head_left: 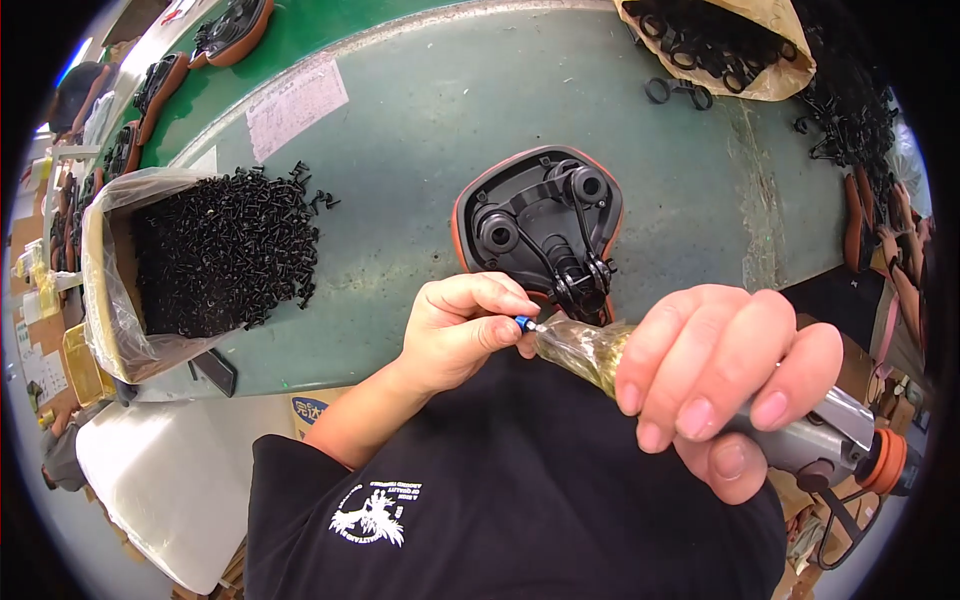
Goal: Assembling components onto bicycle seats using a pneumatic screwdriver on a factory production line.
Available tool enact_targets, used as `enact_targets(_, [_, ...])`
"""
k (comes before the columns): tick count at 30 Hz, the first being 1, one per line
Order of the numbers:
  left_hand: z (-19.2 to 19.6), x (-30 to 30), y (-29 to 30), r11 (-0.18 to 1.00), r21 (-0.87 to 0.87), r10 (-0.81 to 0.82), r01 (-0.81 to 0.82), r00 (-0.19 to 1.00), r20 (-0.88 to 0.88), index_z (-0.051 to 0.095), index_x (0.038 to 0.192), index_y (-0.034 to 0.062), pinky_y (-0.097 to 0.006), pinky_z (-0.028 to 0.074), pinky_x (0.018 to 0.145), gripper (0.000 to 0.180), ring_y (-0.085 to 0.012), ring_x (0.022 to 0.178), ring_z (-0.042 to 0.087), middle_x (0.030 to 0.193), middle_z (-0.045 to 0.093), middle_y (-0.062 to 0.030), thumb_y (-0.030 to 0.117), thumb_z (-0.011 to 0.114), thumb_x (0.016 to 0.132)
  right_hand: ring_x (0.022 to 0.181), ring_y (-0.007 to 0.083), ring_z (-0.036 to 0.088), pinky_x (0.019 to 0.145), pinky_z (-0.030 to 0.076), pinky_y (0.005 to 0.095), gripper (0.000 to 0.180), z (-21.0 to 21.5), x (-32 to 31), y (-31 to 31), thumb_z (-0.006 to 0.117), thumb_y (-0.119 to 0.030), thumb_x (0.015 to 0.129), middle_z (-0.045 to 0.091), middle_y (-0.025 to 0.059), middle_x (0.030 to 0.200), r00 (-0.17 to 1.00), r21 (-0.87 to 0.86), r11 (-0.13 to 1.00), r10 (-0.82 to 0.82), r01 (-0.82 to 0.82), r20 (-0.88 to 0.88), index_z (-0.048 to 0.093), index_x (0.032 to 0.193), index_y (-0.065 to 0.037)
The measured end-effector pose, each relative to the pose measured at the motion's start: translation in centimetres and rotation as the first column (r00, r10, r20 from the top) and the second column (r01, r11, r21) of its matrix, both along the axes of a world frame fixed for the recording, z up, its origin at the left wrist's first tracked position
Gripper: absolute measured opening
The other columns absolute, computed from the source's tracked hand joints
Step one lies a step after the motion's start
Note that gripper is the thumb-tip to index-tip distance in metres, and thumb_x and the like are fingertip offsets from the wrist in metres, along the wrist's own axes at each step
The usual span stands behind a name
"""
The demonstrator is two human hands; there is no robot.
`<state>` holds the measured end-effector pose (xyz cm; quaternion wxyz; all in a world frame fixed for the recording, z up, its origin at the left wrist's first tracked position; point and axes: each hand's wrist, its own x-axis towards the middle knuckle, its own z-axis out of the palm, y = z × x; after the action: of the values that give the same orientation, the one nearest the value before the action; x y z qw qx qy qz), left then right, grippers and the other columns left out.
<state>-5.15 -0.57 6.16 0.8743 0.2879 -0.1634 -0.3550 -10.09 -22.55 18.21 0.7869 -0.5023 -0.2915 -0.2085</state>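
Note:
My right hand (730,385) is wrapped around a grey power screwdriver (800,440) whose front end is covered in yellowish clear wrap. Its nose points left, toward my other hand. With thumb and forefinger, my left hand (462,325) pinches at the small blue collar (524,323) on the driver's bit; whether a screw is also between the fingers I cannot tell. Just beyond both hands, a bicycle saddle (540,215) lies upside down on the green table, showing its black underside, two round spring mounts and an orange-brown rim. Neither hand visibly grips the saddle.
On the left, a plastic-lined box (105,270) spills black screws (225,250) onto the table (400,150). A bag of black ring clamps (720,50) sits at the far right, more black parts beside it. Other saddles (232,30) line the far left. A paper sheet (297,108) lies flat.

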Motion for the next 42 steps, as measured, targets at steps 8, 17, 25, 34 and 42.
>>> enact_targets(8, [0.2,0.0,0.5,0.989,0.142,-0.046,0.040,0.998,0.036,0.077,0.116,-0.0069,-0.034,0.062,0.077,0.022,-0.0255,0.094,0.075,0.107,0.074,-0.0177,0.009,0.076,0.102,0.072,0.0210,0.071,0.070,0.062,0.0394,0.033,-0.5,-0.4,-0.3,0.069,-0.003,0.095,0.064,0.0125,0.108,0.998,-0.029,0.999,0.020,-0.021,-0.053,0.049,0.120,-0.010])
enact_targets(17, [-1.8,5.6,-0.7,0.520,0.202,-0.028,-0.830,0.220,0.975,0.066,0.135,0.0012,-0.048,0.053,0.108,0.074,-0.0388,0.125,0.065,0.132,0.068,-0.0185,0.017,0.097,0.070,0.077,0.0214,0.068,0.076,0.060,0.0444,0.037,-1.0,1.0,-0.9,0.064,0.000,0.095,0.061,0.0165,0.113,0.989,-0.285,0.947,-0.138,0.146,0.050,0.048,0.126,-0.009])
enact_targets(25, [-4.7,5.3,-1.8,0.501,0.191,0.130,-0.844,0.292,0.948,0.069,0.115,0.0037,-0.047,0.058,0.104,0.052,-0.0400,0.123,0.071,0.118,0.075,-0.0183,0.005,0.088,0.066,0.079,0.0236,0.065,0.080,0.057,0.0481,0.035,-3.4,3.8,2.0,0.062,-0.001,0.096,0.059,0.0184,0.112,0.997,-0.381,0.921,-0.074,0.079,0.026,0.048,0.127,-0.008])
enact_targets(34, [-5.7,5.1,-1.3,0.519,0.235,0.240,-0.822,0.404,0.882,0.073,0.109,0.0015,-0.046,0.057,0.106,0.048,-0.0354,0.126,0.068,0.125,0.072,-0.0134,0.004,0.086,0.064,0.074,0.0256,0.067,0.073,0.062,0.0470,0.036,-3.6,4.1,4.3,0.066,0.001,0.095,0.060,0.0209,0.109,0.991,-0.537,0.834,-0.128,0.128,0.039,0.045,0.123,-0.006])
enact_targets(42, [-6.5,4.8,-1.6,0.531,0.222,0.354,-0.817,0.453,0.818,0.073,0.105,0.0026,-0.047,0.055,0.109,0.042,-0.0362,0.128,0.066,0.123,0.072,-0.0117,0.002,0.084,0.064,0.069,0.0209,0.059,0.070,0.054,0.0443,0.034,-5.9,3.9,5.4,0.060,-0.012,0.097,0.054,0.0112,0.102,0.970,-0.541,0.807,-0.224,0.237,0.091,0.048,0.129,-0.012])
